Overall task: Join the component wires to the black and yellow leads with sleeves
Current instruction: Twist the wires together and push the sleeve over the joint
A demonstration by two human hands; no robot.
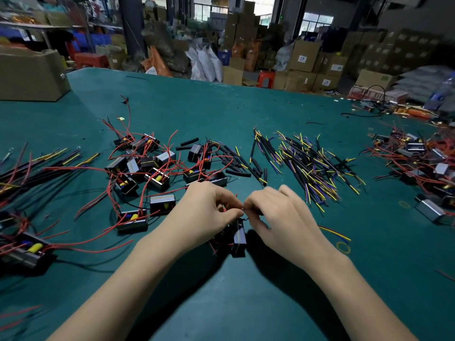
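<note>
Left of the component point(239, 238), boxy black units with red wires point(145, 168) lie heaped on the green counter point(246, 303). The left hand point(209, 207) and right hand point(273, 212) meet just above the component, fingers pinching thin wire ends together. The component is a small black and silver block, its long axis running away from the person. Right of it lie black and yellow leads point(310, 163).

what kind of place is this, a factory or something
Likely a small electronics assembly workshop inside a warehouse: a large green work table strewn with small black boxed components with red wires, a pile of black and yellow leads, and stacked brown cardboard cartons behind.
</note>
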